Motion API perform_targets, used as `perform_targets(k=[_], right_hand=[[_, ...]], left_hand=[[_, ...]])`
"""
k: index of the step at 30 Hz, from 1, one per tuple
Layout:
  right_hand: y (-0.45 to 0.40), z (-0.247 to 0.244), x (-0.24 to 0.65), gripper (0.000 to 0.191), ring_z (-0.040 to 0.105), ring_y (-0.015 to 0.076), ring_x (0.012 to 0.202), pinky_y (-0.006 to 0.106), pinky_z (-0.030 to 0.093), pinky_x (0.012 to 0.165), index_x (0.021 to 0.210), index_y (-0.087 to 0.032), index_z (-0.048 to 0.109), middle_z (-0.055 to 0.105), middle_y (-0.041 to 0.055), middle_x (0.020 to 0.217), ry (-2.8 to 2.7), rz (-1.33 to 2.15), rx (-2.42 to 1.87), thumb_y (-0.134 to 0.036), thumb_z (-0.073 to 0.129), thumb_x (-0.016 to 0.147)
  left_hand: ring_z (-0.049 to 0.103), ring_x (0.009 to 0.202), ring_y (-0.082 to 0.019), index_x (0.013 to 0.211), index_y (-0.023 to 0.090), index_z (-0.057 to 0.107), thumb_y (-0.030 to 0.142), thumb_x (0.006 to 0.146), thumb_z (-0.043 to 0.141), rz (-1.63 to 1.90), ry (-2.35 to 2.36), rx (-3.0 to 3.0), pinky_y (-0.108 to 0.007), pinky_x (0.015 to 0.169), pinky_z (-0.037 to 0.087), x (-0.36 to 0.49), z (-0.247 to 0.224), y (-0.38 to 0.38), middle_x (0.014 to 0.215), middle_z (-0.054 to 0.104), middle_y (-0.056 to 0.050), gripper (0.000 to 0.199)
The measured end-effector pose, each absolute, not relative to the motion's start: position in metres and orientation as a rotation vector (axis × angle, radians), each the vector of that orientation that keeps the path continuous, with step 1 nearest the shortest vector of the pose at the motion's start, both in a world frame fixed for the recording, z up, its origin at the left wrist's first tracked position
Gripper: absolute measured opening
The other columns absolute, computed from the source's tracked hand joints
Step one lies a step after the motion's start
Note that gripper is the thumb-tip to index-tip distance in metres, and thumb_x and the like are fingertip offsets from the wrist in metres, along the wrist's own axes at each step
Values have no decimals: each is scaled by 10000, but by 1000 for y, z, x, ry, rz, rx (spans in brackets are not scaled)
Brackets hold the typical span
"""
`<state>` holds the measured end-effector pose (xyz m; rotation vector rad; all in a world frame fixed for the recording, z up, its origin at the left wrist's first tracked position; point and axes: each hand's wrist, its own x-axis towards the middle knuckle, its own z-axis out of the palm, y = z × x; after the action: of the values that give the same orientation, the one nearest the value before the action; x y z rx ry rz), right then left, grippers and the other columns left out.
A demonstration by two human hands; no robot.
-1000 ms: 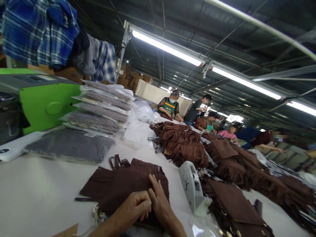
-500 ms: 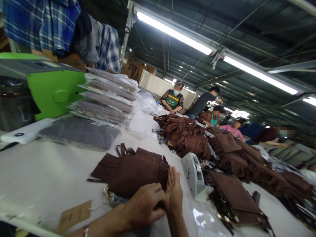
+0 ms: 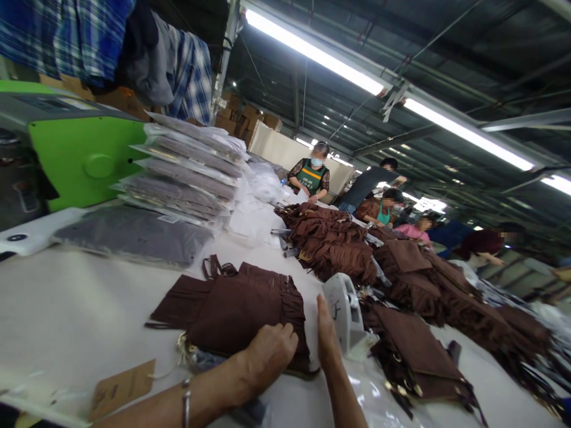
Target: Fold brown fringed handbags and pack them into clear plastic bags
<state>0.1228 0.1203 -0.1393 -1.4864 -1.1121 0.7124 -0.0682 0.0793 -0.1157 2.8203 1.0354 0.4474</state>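
A dark brown fringed bag (image 3: pixel 227 315) lies flat on the table before me, with strap loops at its far side. My left hand (image 3: pixel 272 353) has its fingers curled in on the bag's right end, by the fringe. What exactly lies between those fingertips is hidden. Just right of the bag, my right hand (image 3: pixel 329 333) is held edge-on with fingers straight and nothing in it. It is apart from the bag, close beside a white plastic holder (image 3: pixel 343 312). A brown card tag (image 3: pixel 122 386) hangs by a string at the bag's near left side.
A stack of plastic-wrapped packs (image 3: pixel 182 169) stands behind a flat grey pack (image 3: pixel 134 235). Far left is a green machine (image 3: pixel 84 157). Brown bags (image 3: pixel 428 351) and piled brown fringed goods (image 3: pixel 325 241) fill the right side. Several people work farther back.
My right hand has moved right, away from the bag and my left hand. My left hand stays at the bag's right end. More of the fringe now shows.
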Motion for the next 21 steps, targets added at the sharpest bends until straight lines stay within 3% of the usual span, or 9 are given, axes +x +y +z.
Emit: perform_targets(k=[3, 6, 10, 12, 15, 17, 21], right_hand=[[135, -147, 100, 877, 230, 275, 1447, 431, 159, 1196, 1442, -48, 392, 318, 164, 1535, -1260, 681, -1590, -693, 387, 847], [142, -150, 71, 883, 157, 306, 1462, 463, 65, 1201, 1433, -10, 392, 281, 210, 1538, -1389, 642, -1638, -664, 438, 841], [137, -146, 35, 811, 115, 255, 1474, 466, -32, 1194, 1416, -98, 445, 300, 144, 1542, -1515, 642, -1547, -643, 522, 821], [131, -137, 23, 766, 186, 214, 1461, 439, 26, 1202, 1430, -146, 432, 322, 100, 1540, -1525, 709, -1449, -654, 462, 858], [124, -116, 15, 762, 359, 171, 1394, 414, 258, 1161, 1470, -154, 355, 393, 100, 1507, -1469, 836, -1314, -651, 116, 945], [122, -101, 18, 806, 437, 164, 1345, 396, 358, 1108, 1469, -160, 358, 452, 114, 1470, -1339, 1001, -1156, -644, -7, 938], [121, -78, 46, 740, 424, 180, 1354, 391, 293, 1144, 1372, -199, 504, 447, 115, 1478, -956, 1242, -838, -716, 242, 911]], left_hand=[[668, 818, -270, 985, 99, 617, 25, 859, 469, 452, 1094, 2781, -362, 651, 560, -76, -114, 81, 974, 664, -141, 208], [651, 850, -235, 955, 143, 612, 60, 826, 509, 528, 1041, 2724, -331, 721, 549, -88, -115, 81, 994, 658, -96, 184], [603, 786, -149, 763, 182, 555, 65, 751, 516, 837, 891, 2376, -228, 729, 490, -109, -113, 86, 876, 635, -16, 124], [576, 732, -121, 742, 184, 526, 51, 752, 472, 905, 910, 2261, -200, 680, 460, -116, -110, 90, 811, 618, 3, 144], [558, 706, -114, 766, 184, 527, 39, 736, 454, 927, 953, 2204, -197, 647, 437, -121, -105, 94, 777, 603, 13, 165], [560, 722, -119, 780, 186, 542, 43, 726, 482, 932, 959, 2198, -205, 660, 439, -120, -103, 92, 803, 598, 12, 165], [603, 802, -162, 875, 207, 586, 160, 807, 567, 783, 953, 2498, -251, 688, 484, -103, -102, 80, 948, 608, -10, 85]])
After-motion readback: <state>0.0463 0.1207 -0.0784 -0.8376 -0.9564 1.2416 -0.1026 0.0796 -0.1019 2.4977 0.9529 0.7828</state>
